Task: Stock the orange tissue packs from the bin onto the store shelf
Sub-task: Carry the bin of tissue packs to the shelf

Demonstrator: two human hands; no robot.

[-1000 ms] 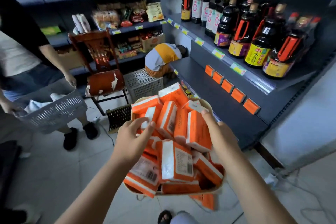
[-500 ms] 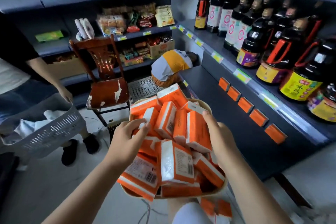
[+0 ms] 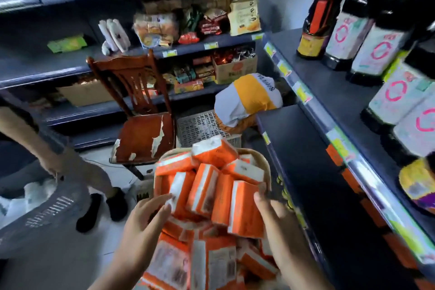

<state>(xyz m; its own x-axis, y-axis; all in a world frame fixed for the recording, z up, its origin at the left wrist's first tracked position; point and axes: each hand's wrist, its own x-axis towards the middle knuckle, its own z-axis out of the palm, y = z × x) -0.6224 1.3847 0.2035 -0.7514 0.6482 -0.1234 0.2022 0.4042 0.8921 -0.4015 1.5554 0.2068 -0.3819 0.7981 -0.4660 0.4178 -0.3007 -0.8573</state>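
Tissue packs (image 3: 207,198), glossy orange-and-white blocks, fill a round tan bin (image 3: 264,167). The left hand (image 3: 143,221) rests straight fingers on one pack; the right hand (image 3: 274,214) curls around another. The dark flat shelf (image 3: 303,172) lies just right.

The whole view is smeared with motion blur — print on the orange-and-white tissue packs (image 3: 244,209) heaped in the tan woven bin (image 3: 264,167) can't be read. The packs bury the bin; only its far rim shows, and the bottom edge cuts off its near side. The right hand (image 3: 277,221) sits against one pack's side, fingers mostly hidden behind it (hold unclear). The left hand (image 3: 143,221) has its fingertips lost among the packs. Right of frame, the dark sauce bottles with white labels (image 3: 367,42) are blurred and cropped — labels illegible. The orange packs along the dark lower shelf (image 3: 306,172) are mere streaks.
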